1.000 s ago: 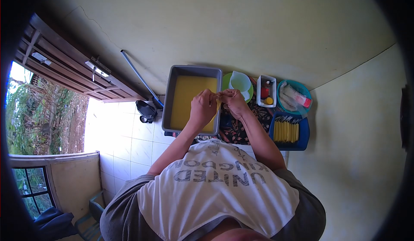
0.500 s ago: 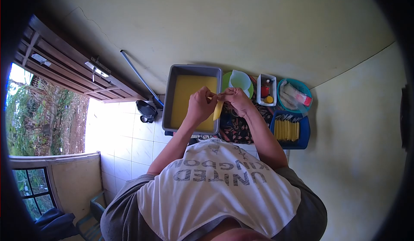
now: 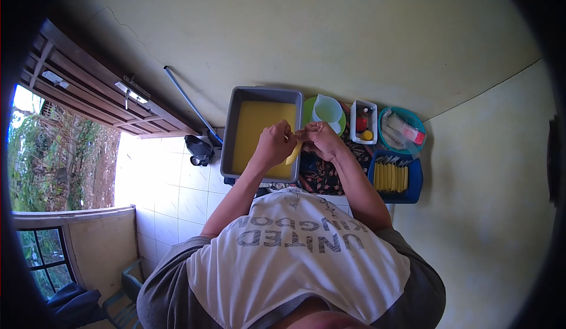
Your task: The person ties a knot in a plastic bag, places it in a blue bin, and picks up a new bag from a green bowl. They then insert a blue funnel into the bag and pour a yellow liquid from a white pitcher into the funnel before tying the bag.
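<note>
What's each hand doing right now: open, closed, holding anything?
Left hand: closed, pinching the yellow strip.
Right hand: closed, fingertips on the same strip's upper end, apparently gripping it too.

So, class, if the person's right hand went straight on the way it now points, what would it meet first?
Probably the left hand, close against the right hand at the yellow strip; beyond that, the grey tray.

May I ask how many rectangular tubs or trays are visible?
3: the large grey tub on the left, the small white tub at the back, the blue tray on the right. More may be hidden.
</note>
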The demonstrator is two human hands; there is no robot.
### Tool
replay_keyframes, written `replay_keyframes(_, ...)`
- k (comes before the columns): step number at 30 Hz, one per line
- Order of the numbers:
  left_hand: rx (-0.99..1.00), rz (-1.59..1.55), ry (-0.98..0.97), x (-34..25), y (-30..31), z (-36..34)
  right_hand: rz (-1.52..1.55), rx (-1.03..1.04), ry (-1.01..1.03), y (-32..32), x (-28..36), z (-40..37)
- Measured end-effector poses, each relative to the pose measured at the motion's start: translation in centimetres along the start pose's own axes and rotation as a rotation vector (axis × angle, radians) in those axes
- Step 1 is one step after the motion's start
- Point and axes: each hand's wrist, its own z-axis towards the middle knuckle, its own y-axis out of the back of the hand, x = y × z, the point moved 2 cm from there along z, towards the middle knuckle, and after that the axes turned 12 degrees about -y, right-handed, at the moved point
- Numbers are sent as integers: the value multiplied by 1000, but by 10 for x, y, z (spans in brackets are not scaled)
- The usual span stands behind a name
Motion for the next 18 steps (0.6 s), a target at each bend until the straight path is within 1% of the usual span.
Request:
replay_keyframes(1, -23, -2, -18, -1, 0, 0, 1, -2, 2, 3, 1, 0)
replay_keyframes(3, -31, 1, -31, -2, -1, -1, -10, 76, -50, 3, 3, -2)
replay_keyframes(5, -39, 4, -45, -2, -2, -2, 6, 76, -59, -1, 8, -9)
replay_keyframes(7, -107, -17, -116, -1, -1, -1, 22, 78, -67, -2, 9, -10)
replay_keyframes(9, -127, -49, -95, -3, 1, 0, 125, 27, -97, 4, 2, -2)
replay_keyframes(10, -147, -81, -73, -5, 2, 0, 124, 27, -96, 6, 0, 0)
replay_keyframes(12, -182, -72, -77, -9, 1, -1, 252, 85, -96, 7, -1, 2)
replay_keyframes(14, -215, -62, -79, -10, -1, -3, 266, 84, -118, 8, -2, 4)
replay_keyframes(16, -290, 21, -224, -13, -2, -5, 279, 83, -139, 11, -4, 7)
replay_keyframes(18, -284, -17, -200, -16, -3, -6, 352, 116, -129, 15, -8, 10)
